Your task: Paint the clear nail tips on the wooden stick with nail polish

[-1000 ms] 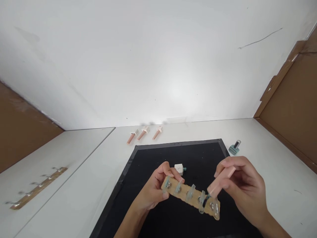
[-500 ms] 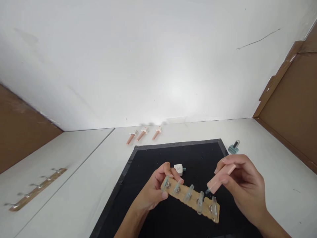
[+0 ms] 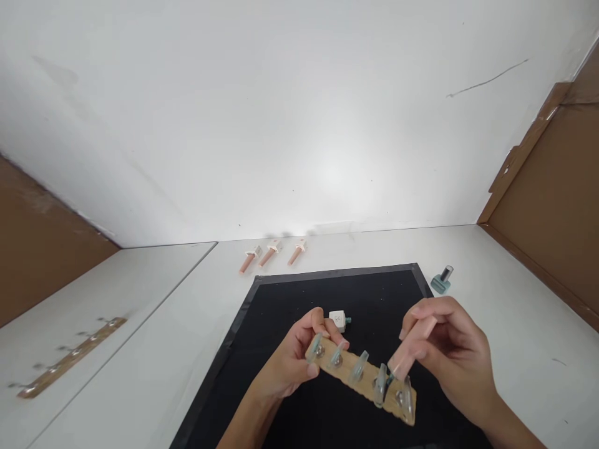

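My left hand (image 3: 297, 355) grips one end of a wooden nail tip stand (image 3: 344, 374), tilted above the black mat. Several clear nail tips (image 3: 359, 366) stand along it on round metal mounts, and those toward my left hand look tinted green. Between the thumb and fingers of my right hand (image 3: 452, 355) is the pink cap of a nail polish brush (image 3: 412, 346). Its dark bristles point down beside the fourth nail tip (image 3: 380, 385); whether they touch it I cannot tell. Behind the stand, a white polish bottle (image 3: 337, 320) with a green neck lies uncapped on the mat.
Three pink-capped bottles (image 3: 271, 252) lie at the back, beyond the black mat (image 3: 374, 290). A green stamp-like piece with a dark, shiny post (image 3: 441, 280) is at the mat's right corner. Another wooden stand (image 3: 72, 358) lies at left. Brown cardboard (image 3: 552, 187) borders the right side.
My right hand has moved slightly left and down, bringing the brush from above the stand in between the last two nail tips. My left hand and the stand have barely shifted.
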Tool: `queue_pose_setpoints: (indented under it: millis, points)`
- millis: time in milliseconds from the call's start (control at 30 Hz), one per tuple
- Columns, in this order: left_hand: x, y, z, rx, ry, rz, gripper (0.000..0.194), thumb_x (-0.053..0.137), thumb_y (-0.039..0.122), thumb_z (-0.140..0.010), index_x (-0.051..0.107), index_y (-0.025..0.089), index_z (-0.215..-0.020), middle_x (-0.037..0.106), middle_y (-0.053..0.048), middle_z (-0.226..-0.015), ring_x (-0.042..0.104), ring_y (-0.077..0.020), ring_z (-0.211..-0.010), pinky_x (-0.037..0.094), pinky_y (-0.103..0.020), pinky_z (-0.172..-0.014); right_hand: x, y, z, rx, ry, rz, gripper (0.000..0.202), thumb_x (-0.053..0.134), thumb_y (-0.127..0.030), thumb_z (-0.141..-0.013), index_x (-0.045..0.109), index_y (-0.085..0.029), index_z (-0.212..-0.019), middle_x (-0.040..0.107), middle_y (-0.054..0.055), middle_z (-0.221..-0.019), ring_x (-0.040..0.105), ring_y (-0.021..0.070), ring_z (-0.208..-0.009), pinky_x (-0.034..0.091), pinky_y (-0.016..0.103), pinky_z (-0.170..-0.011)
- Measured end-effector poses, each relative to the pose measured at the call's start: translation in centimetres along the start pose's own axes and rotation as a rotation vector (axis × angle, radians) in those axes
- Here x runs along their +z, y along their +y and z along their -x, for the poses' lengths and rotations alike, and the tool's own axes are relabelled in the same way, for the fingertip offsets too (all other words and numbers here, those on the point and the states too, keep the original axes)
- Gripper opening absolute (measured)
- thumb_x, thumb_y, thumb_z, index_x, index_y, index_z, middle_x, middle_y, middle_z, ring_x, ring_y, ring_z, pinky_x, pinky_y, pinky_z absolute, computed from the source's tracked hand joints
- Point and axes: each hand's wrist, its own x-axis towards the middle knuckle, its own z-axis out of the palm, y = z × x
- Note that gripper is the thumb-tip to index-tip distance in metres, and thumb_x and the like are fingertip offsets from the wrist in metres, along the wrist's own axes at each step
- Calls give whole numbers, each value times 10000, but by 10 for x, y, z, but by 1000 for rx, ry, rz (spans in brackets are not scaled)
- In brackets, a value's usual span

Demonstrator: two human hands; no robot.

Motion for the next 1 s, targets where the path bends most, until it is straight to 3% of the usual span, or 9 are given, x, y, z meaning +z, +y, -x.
queue_pose_setpoints:
  millis: [233,300,467,600,733,867,1000]
  points:
    - [-2,-1,0,18,-1,-58,298,782,239,-655,531,210,-814,699,7,-872,638,-105,-741,483,-178,-639,-5,5,-5,48,198,34,92,656,-306,-833,615,-256,-898,628,-23,-626,594,122,-539,516,208,-494]
    - [-2,0,0,23,4,-80,294,781,244,-656,534,207,-811,700,0,-863,637,-114,-749,487,-192,-651,-7,4,-5,26,161,20,101,648,-321,-838,619,-261,-915,620,-24,-623,588,122,-539,514,208,-497]
    - [-1,2,0,16,2,-107,283,780,233,-657,548,211,-817,698,2,-864,645,-124,-782,497,-219,-685,-3,-2,-2,-40,-97,23,116,625,-312,-858,598,-286,-968,634,-36,-557,584,129,-474,479,218,-453]
    - [-2,1,-1,11,-12,-101,280,781,216,-654,556,215,-822,695,1,-874,657,-140,-808,516,-237,-684,-2,-1,-5,16,-22,110,98,607,-224,-868,582,-288,-938,656,-50,-507,582,134,-456,456,224,-447]
    - [-4,-1,0,21,-65,-79,255,757,190,-687,585,235,-871,702,8,-930,657,-130,-861,523,-237,-714,-6,0,-8,35,99,154,139,601,-154,-854,588,-277,-916,649,-69,-471,614,133,-462,503,257,-570]
    - [-4,-2,0,30,-100,-53,265,739,144,-706,605,250,-910,695,18,-964,651,-133,-931,522,-267,-780,-6,0,-5,-6,-41,117,121,603,-198,-861,581,-285,-942,652,-60,-453,557,140,-429,446,242,-451]
    - [-3,-1,-1,29,-102,-54,271,742,137,-702,614,247,-914,689,15,-956,649,-132,-929,516,-267,-786,-2,3,-2,-14,-156,146,155,614,-182,-848,574,-285,-956,648,-62,-463,542,140,-416,441,255,-445]
